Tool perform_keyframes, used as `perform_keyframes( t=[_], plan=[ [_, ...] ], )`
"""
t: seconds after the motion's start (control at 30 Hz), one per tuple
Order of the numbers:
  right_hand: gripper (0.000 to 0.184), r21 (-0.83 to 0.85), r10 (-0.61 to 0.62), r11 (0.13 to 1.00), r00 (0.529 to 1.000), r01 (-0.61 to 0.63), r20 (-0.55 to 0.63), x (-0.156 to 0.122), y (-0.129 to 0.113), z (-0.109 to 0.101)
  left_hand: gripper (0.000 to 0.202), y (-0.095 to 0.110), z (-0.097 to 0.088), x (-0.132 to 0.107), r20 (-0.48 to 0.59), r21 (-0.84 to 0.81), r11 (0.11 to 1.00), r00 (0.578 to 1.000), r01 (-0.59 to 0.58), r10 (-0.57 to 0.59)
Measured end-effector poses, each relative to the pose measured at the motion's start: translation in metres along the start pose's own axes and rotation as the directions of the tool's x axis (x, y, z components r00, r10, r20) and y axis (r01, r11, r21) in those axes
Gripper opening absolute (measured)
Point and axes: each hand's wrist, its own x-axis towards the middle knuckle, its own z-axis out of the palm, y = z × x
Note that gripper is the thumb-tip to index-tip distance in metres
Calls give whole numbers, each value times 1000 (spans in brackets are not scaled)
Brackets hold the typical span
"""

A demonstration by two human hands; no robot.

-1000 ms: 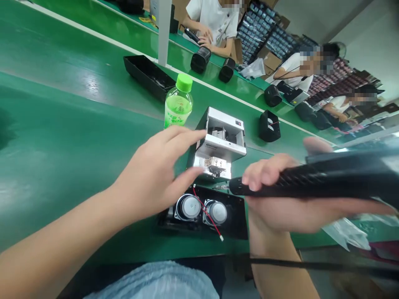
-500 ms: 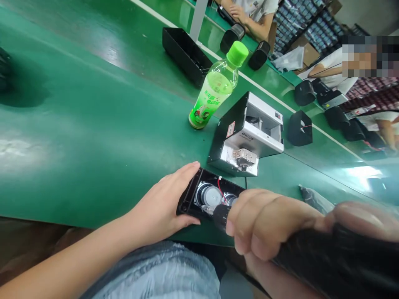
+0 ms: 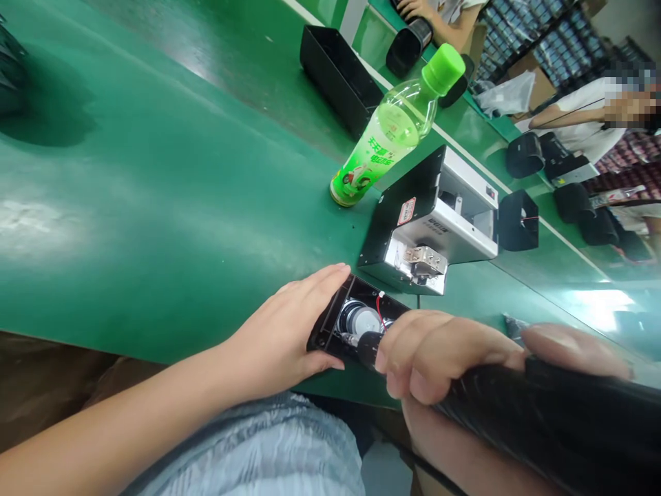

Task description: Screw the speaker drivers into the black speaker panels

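My left hand (image 3: pixel 286 331) grips the edge of a black speaker panel (image 3: pixel 330 331), which lies on the green belt with its inner side up. Inside the panel, a round speaker driver (image 3: pixel 360 320) and a red wire (image 3: pixel 380 310) show, while a second driver is mostly hidden by my right hand (image 3: pixel 438 355). That hand is closed around a black electric screwdriver (image 3: pixel 537 413), whose metal bit (image 3: pixel 348 339) sits over the panel. Its tip is hidden, so contact is hard to judge.
A silver-and-black screw feeder (image 3: pixel 428 224) and a green-capped drink bottle (image 3: pixel 387 134) stand beyond the panel. A black tray (image 3: pixel 338 79) and black speaker housings (image 3: pixel 519 222) lie further off. Co-workers sit along a second green bench (image 3: pixel 465 138).
My left hand has moved from beside the feeder onto the panel. The screwdriver has come down over the panel, and the view has swung, shifting the scene.
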Motion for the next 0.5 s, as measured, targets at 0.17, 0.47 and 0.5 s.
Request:
perform_keyframes(
  t=[0.17,0.47,0.5],
  plan=[
    [49,-20,-13,1000,999,12,-41,-5,4,10,135,-2,1,0,-13,-6,1000,1000,-26,26],
    [39,144,-144,975,975,169,-169,-17,17,9,133,-4,2,-1,-26,-42,998,999,-37,36],
    [38,135,-138,978,975,162,-173,-17,15,10,132,-3,2,-1,-27,-45,998,999,-38,36]
  ],
)
